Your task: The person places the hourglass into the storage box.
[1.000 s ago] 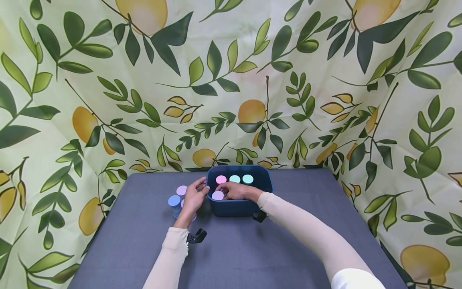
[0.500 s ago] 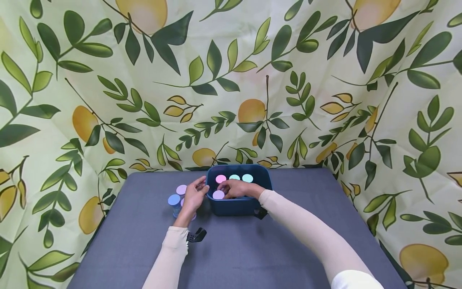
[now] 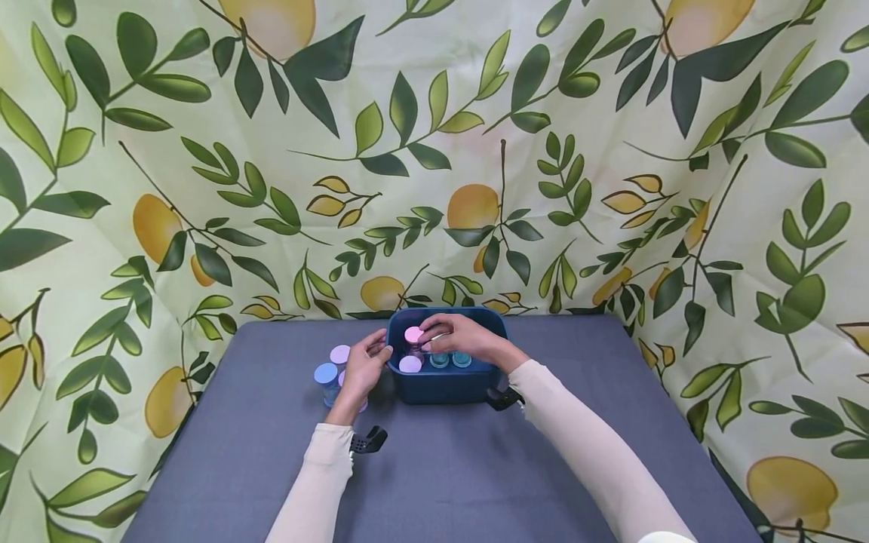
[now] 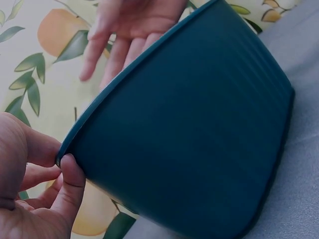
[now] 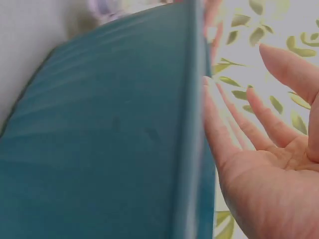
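Four jars (image 3: 410,365) in the bin (image 3: 444,385); left hand (image 3: 363,369) pinches its rim, right hand (image 3: 458,335) hovers open.

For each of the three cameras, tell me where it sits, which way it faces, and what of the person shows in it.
Head: worn on the head, looking forward and down at the grey table; both sleeved arms, left hand and right hand show.
Left wrist: low beside the blue bin, facing its outer wall; left hand's thumb and fingers pinch the rim.
Right wrist: low beside the bin, facing its wall; right hand's open palm shows.
Shared: all see the bin; the left wrist view also catches the right hand.
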`<action>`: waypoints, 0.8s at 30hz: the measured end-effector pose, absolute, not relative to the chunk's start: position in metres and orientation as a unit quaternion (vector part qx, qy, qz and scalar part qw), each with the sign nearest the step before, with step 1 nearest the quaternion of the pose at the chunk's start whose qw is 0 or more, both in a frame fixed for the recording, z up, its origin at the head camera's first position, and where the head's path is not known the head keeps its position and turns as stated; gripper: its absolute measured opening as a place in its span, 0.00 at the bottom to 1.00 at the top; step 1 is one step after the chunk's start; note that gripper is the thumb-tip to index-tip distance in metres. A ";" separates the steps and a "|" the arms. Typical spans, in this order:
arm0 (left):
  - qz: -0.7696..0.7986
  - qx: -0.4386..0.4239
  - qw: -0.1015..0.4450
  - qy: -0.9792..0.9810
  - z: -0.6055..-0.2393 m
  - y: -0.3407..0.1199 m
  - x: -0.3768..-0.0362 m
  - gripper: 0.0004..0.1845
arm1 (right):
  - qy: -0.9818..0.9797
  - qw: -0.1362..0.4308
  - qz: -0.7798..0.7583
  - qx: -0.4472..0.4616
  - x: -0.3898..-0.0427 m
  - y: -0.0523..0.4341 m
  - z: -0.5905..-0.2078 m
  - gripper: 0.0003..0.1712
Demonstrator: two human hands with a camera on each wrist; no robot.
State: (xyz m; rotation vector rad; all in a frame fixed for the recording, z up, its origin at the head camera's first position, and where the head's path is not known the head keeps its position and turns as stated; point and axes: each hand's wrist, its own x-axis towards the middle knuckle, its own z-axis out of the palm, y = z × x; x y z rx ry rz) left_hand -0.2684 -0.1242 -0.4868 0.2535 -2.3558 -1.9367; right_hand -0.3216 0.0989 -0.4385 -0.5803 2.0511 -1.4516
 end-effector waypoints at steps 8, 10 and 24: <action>-0.632 0.084 0.027 -0.770 -0.485 -0.125 -0.267 0.25 | 0.748 0.227 -0.589 -0.207 -0.311 0.120 -0.426 0.30; -0.632 0.085 0.026 -0.770 -0.486 -0.125 -0.268 0.25 | 0.740 0.208 -0.609 -0.196 -0.308 0.126 -0.424 0.29; -0.634 0.084 0.030 -0.768 -0.486 -0.126 -0.268 0.25 | 0.718 0.082 -0.677 -0.139 -0.296 0.174 -0.426 0.26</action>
